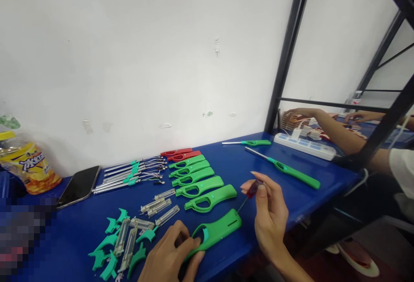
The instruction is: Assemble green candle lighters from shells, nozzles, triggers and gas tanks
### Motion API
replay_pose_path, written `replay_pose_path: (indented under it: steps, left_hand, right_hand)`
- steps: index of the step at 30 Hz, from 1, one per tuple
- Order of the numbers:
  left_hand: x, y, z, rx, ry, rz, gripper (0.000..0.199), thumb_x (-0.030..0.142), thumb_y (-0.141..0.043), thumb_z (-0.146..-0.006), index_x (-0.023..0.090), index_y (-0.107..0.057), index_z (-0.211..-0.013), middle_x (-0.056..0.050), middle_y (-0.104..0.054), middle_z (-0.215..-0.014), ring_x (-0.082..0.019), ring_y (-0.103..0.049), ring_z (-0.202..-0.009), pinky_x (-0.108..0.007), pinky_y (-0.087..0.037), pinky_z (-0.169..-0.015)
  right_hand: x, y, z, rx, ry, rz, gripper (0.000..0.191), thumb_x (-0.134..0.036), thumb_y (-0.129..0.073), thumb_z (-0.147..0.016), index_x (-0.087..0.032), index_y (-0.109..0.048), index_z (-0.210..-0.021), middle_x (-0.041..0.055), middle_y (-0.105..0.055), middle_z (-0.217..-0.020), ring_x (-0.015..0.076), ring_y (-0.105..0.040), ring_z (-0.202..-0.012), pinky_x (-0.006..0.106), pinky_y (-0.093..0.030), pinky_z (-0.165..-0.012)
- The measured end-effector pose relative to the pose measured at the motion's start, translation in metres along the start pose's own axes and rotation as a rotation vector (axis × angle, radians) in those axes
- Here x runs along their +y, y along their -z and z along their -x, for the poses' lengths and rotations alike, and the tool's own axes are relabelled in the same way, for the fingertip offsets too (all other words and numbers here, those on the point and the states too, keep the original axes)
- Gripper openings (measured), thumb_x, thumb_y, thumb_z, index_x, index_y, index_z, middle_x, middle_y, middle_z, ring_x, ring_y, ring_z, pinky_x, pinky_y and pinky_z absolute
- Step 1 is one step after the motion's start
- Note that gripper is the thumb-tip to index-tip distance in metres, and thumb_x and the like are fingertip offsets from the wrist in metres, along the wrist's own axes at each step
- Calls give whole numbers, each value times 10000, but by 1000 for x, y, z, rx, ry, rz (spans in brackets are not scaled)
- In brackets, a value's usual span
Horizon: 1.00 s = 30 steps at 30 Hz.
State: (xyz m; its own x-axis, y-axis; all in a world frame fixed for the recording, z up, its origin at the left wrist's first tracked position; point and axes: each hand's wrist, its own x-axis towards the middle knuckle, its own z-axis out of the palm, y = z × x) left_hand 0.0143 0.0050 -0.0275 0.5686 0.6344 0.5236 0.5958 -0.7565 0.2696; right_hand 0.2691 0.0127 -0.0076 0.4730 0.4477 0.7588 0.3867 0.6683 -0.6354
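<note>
On the blue table, a green lighter body (220,230) lies near the front edge, its front end pinched between the thumb and fingers of my left hand (174,252). My right hand (270,213) grips a screwdriver (254,189) by its dark red handle, and the thin shaft points down at the rear end of the body. Behind are several green handles (210,198) and red handles (184,156) in a row. Clear fuel tubes (158,206) and teal triggers (105,243) lie to the left, below metal rods with wires (129,174).
A black phone (79,185) and a yellow-labelled bottle (30,161) are at the left. Two assembled lighters (296,174) lie at the right, before a white power strip (304,146). Beyond the black frame (287,53), another person's arm (336,131) reaches over other items.
</note>
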Motion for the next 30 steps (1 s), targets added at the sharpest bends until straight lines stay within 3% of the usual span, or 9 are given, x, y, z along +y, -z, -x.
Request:
replay_pose_path:
  steps: [6,11,15,21,27,30]
  left_hand:
    - [0,-1,-1,2,1,11,126,298,-585,-1082,288,-710,-1094,-27,-635,-1005,-141,-740,-784,-225,-603,-678]
    - [1,0,-1,-3,3,-1,130,296,-587,-1079,288,-716,-1089,-26,-638,-998,-143,-746,-790,-221,-605,-678]
    - [0,1,0,6,-8,2,129,298,-592,-1079,279,-715,-1112,-35,-642,-1006,-145,-745,-792,-225,-608,-691]
    - [0,-1,0,-11,14,4,134,272,-588,-1075,295,-714,-1115,-30,-641,-1015,-149,-746,-801,-237,-610,-688]
    - [1,0,1,-17,39,18,143,298,-579,-1084,298,-714,-1130,-33,-640,-1030,-156,-748,-825,-248,-614,-696]
    - [1,1,1,-13,33,19,150,289,-577,-1084,299,-717,-1136,-34,-644,-1033,-157,-752,-830,-247,-619,-702]
  right_hand:
    - [2,2,-1,-9,29,37,190,-323,-659,-1062,-321,-739,-1234,24,-709,-1067,169,-663,-887,309,-567,-751]
    - [3,2,0,-37,21,56,299,-268,-535,-1118,-322,-687,-1370,30,-742,-1048,169,-676,-851,322,-574,-751]
    - [5,2,1,-45,52,59,241,-310,-671,-1054,-321,-726,-1288,42,-709,-1103,199,-671,-955,356,-578,-824]
    - [7,0,1,-93,-5,97,394,-259,-530,-1125,-335,-625,-1499,42,-765,-1098,171,-703,-881,335,-587,-801]
    - [8,1,0,-71,57,70,275,-312,-717,-1028,-333,-707,-1302,29,-700,-1114,197,-664,-988,361,-565,-876]
    - [7,1,1,-68,54,79,330,-270,-629,-1078,-337,-661,-1399,26,-701,-1081,184,-657,-953,347,-556,-846]
